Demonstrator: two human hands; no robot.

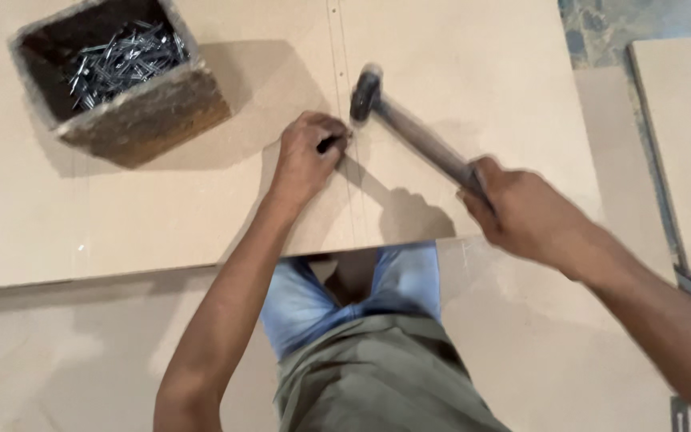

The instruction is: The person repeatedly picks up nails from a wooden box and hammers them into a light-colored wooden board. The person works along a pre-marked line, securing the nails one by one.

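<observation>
Fibreboard sheet (457,48): laid flat; pencil lines run along it
Left hand (307,156): pinched shut on a small nail (349,136)
Right hand (521,214): closed around hammer (409,128) handle; head at 12 o'clock of nail
Nail box (121,76): at 10 o'clock

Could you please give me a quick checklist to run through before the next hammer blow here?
1. Right hand grips the hammer handle firmly: ok.
2. Hammer head over the pencil line on the board: ok.
3. Left hand steadies something small and dark at the line; whether it is a nail: cannot tell.
4. Left fingers clear of the hammer head: not ok, very close.
5. Box of nails within reach: ok.
</observation>
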